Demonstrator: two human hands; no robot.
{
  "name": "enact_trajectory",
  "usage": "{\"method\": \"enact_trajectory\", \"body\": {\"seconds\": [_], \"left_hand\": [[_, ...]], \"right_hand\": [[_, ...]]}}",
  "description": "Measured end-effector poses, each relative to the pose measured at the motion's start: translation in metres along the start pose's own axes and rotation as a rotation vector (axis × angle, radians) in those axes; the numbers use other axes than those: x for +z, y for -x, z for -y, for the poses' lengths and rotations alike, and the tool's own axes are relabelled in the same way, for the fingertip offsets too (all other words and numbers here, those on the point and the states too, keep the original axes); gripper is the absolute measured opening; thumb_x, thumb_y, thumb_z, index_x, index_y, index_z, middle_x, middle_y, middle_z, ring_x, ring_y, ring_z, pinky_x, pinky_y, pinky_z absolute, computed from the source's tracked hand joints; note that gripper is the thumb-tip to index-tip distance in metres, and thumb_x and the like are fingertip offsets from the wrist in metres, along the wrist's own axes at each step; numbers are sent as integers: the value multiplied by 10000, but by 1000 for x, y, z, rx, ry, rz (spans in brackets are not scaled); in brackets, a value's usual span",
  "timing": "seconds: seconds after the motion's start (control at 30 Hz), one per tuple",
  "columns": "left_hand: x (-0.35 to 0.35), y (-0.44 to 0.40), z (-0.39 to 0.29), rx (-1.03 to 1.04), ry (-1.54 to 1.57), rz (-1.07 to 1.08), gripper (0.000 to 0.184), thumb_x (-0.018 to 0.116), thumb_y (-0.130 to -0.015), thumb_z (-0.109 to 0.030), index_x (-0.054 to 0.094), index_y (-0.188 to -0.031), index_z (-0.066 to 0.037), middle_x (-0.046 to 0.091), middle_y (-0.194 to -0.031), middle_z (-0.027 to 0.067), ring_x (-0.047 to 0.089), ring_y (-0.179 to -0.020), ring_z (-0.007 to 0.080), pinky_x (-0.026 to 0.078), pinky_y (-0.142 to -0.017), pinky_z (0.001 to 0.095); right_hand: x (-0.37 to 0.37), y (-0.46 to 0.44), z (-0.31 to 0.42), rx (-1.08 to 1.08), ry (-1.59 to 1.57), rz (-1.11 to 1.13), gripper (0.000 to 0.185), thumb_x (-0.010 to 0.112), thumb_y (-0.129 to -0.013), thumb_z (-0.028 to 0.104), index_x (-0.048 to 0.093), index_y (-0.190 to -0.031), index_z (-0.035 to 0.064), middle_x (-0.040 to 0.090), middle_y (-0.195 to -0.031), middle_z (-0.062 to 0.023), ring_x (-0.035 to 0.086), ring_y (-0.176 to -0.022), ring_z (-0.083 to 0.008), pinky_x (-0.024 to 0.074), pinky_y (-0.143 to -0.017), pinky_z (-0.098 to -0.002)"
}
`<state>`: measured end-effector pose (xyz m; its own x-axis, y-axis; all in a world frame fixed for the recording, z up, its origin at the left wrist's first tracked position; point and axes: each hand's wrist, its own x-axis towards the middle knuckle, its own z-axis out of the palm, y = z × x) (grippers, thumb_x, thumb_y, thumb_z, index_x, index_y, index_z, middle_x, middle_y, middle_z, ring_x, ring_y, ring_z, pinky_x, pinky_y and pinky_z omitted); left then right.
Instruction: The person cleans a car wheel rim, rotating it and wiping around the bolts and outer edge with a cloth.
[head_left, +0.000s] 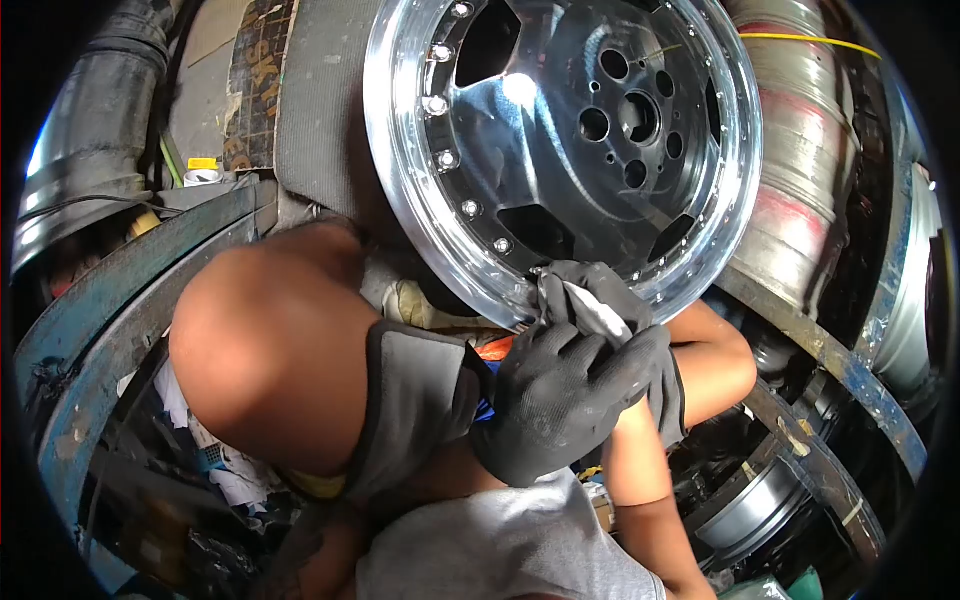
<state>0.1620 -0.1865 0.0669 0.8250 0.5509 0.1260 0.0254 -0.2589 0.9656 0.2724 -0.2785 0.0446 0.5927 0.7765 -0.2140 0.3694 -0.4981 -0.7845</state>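
Note:
A polished chrome wheel rim (400, 180) with a dark glossy centre and small bolts round its lip stands tilted in front of me. Both my hands wear dark grey knit gloves and meet at its lower edge. My left hand (560, 405) is nearer the camera, fingers curled over a folded white cloth (597, 312). Behind it, my right hand (605, 285) is closed on the same cloth, close against the lip of the rim; its fingers are partly hidden. What lies under the gloves on the rim cannot be seen.
My bare knees flank the rim. A grey ribbed pad (325, 110) lies behind its left side. Stacked metal rims (790, 170) stand at right, another rim (755, 510) lower right. Worn blue metal bars (150, 250) curve along both sides. A yellow-topped small container (203, 170) sits upper left.

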Motion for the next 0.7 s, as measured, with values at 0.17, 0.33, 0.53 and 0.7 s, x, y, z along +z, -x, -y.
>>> {"method": "enact_trajectory", "body": {"seconds": [0.17,0.33,0.53,0.7], "left_hand": [[3,-2,-3,-26,-11,17,411,801,-847,-122,764,-1256,-127,708,-885,88,674,-809,295,561,-735,437],[10,6,6,-31,192,-84,320,813,-875,-115,775,-1193,-100,761,-967,99,706,-813,304,575,-741,419],[14,5,10,-83,408,-132,397,744,-905,-9,740,-1300,-36,770,-1019,166,755,-902,312,593,-819,393],[10,-2,11,-67,290,-132,374,740,-908,9,725,-1282,6,775,-982,169,761,-894,291,594,-811,375]], "right_hand": [[10,12,9,28,67,-93,224,640,-1022,185,723,-1135,11,741,-1029,-138,726,-909,-308,562,-792,-417],[-5,-6,6,-121,92,57,377,659,-999,339,717,-1136,-7,726,-998,-145,725,-910,-333,567,-784,-420],[-13,-6,3,90,-143,117,559,726,-882,449,737,-1143,-45,752,-1050,-151,740,-964,-262,567,-838,-366],[-1,-7,13,211,-258,14,440,708,-906,329,742,-1156,-31,748,-1041,-157,739,-939,-275,560,-831,-372]]}}
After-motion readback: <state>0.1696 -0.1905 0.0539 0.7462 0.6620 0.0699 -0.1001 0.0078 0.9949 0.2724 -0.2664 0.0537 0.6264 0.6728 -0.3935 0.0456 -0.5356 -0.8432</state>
